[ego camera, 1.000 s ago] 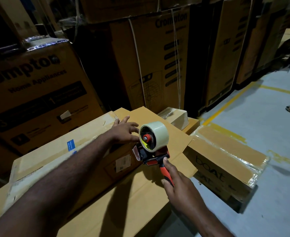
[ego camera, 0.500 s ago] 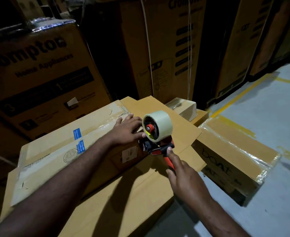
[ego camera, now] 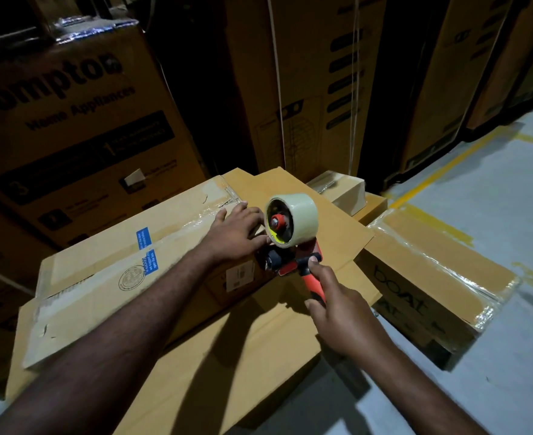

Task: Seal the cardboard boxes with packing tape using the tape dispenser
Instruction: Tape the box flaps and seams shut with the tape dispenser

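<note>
Standing off to the side here, and it all comes down to where the tape dispenser (ego camera: 285, 265) sits against the long box (ego camera: 117, 255). The dispenser is up against the right-hand end of that box, nose at the end face just under the top edge, with the tape roll (ego camera: 293, 219) sticking up above the lid.

The box's long axis runs from that end away to the person's left and back toward their body, so I'd guess any pull along the top seam has to go leftward, across the front of them.

The right hand (ego camera: 343, 309) is wrapped around the orange handle (ego camera: 312, 285), with one digit pushed up onto the frame. The left hand (ego camera: 236, 237) lies flat on the lid with its fingers laid out fairly straight, holding nothing, just pressing the top down right beside the roll. It's the hand nearer the seam, and it's sitting pretty much where the tape would travel, so it probably has to slide along or lift.

The long box rests on a bigger flat carton (ego camera: 227, 356). A "boAt" box (ego camera: 431, 277) sits on the floor to the right, looking already taped.

I can't tell if the tape end is stuck down yet.
</note>
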{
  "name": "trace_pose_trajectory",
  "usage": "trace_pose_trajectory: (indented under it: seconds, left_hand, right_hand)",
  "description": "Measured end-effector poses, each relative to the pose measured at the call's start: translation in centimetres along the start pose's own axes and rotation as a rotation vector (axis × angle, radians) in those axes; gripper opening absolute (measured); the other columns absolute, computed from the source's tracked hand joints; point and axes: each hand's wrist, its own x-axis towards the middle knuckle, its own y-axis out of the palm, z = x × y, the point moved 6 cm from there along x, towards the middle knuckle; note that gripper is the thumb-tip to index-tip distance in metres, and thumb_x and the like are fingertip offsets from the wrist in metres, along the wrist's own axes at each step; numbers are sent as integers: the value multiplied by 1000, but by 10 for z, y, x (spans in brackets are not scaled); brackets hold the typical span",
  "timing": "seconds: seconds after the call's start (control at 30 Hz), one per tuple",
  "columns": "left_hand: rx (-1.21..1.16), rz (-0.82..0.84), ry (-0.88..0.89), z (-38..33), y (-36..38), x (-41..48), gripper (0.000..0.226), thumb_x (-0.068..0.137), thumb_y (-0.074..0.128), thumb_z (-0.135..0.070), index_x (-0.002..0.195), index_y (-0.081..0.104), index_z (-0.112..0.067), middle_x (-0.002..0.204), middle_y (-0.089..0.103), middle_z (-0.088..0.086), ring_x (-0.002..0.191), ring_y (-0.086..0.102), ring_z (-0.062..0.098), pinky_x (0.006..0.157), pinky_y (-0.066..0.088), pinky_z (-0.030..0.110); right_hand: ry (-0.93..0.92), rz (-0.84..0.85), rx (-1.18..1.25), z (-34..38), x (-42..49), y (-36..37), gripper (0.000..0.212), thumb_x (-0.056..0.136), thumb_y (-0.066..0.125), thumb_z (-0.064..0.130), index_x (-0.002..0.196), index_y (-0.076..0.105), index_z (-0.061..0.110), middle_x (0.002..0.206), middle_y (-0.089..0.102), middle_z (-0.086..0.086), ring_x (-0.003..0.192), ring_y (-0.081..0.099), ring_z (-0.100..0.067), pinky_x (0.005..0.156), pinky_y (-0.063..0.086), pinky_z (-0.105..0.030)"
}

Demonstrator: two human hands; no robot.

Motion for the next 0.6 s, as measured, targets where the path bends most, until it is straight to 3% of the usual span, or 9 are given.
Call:
trace_pose_trajectory:
  seconds: [0.07,0.2,0.3,0.37,0.5,0.6]
  left_hand:
    - [54,-47,13,-2,2,0,61,92,61,-58,142,45,-28,162,32,-7,156,7,16,125,2,54]
    - [120,-86,40,-1,7,-1,66,83,69,-64,135,45,-31,159,35,-8,155,9,17,125,7,55]
    - [108,-92,60,-1,2,-3,64,83,59,-71,132,48,-31,157,37,-8,155,11,18,124,7,54]
    - [70,-64,42,-2,-4,-4,64,82,45,-71,130,50,-30,155,39,-9,154,11,17,123,6,55]
    - [73,-56,1,9,-6,-21,73,84,22,-82,119,54,-28,147,47,-6,153,17,18,122,11,58]
    - [187,-118,-81,18,-5,-43,69,86,24,-84,109,54,-27,138,53,-3,148,26,20,119,18,60]
  right_hand:
    - [76,64,111,1,-3,7,66,102,54,35,151,12,49,121,64,-3,89,65,-10,68,55,-25]
    - [96,57,136,0,-14,27,66,101,54,36,150,12,50,120,65,1,97,66,-11,79,57,-30]
    - [167,118,244,-9,-6,18,62,101,56,33,150,21,48,104,64,6,74,67,-8,58,53,-23]
    - [245,144,401,-16,1,5,60,100,57,26,149,28,46,93,66,-3,58,63,-10,50,50,-23]
    - [377,172,777,-25,16,1,50,100,59,15,140,41,39,78,62,-12,56,57,-17,50,48,-31]
    - [391,132,956,-22,34,8,39,102,55,15,135,46,34,74,60,-15,58,57,-22,52,49,-33]
